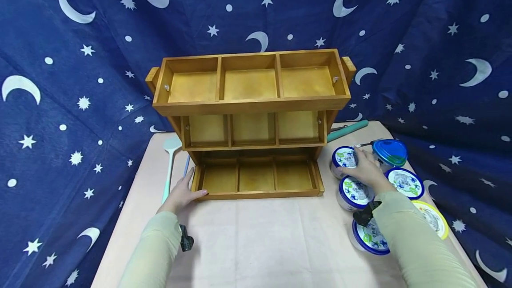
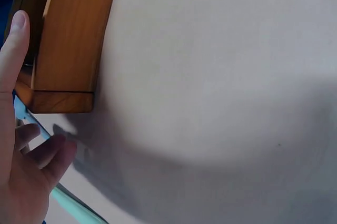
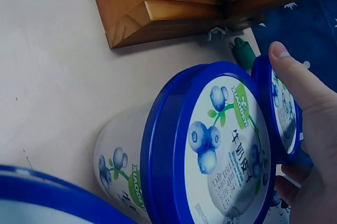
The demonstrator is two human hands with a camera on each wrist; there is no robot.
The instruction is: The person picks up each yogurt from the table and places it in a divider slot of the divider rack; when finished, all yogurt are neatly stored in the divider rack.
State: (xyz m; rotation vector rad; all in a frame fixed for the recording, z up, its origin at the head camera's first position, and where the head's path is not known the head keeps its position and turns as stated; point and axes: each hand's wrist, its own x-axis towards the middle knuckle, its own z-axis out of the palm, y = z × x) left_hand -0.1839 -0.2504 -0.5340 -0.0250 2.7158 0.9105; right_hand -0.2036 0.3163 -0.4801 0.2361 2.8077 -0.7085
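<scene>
A tiered wooden organizer box (image 1: 252,106) stands open on the table, its three trays spread in steps. My left hand (image 1: 182,195) is at the bottom tray's left front corner, with the thumb extended by the front edge and the fingers along the side. In the left wrist view the fingers bend loosely beside that wooden corner (image 2: 63,102). My right hand (image 1: 366,170) reaches over the tubs at the right. It grips the farthest-left blue-lidded tub (image 1: 345,157) across its lid, thumb on one edge, fingertips partly hidden. A second blue-lidded tub (image 3: 226,145) stands right in front of it.
More tubs stand at the right, including a blue-lidded one (image 1: 405,183), a yellow-lidded one (image 1: 434,218) and a near one (image 1: 372,236). Behind them are a container with a blue-green top (image 1: 390,152) and a green rod (image 1: 348,131). A pale green spatula (image 1: 170,161) lies left of the organizer.
</scene>
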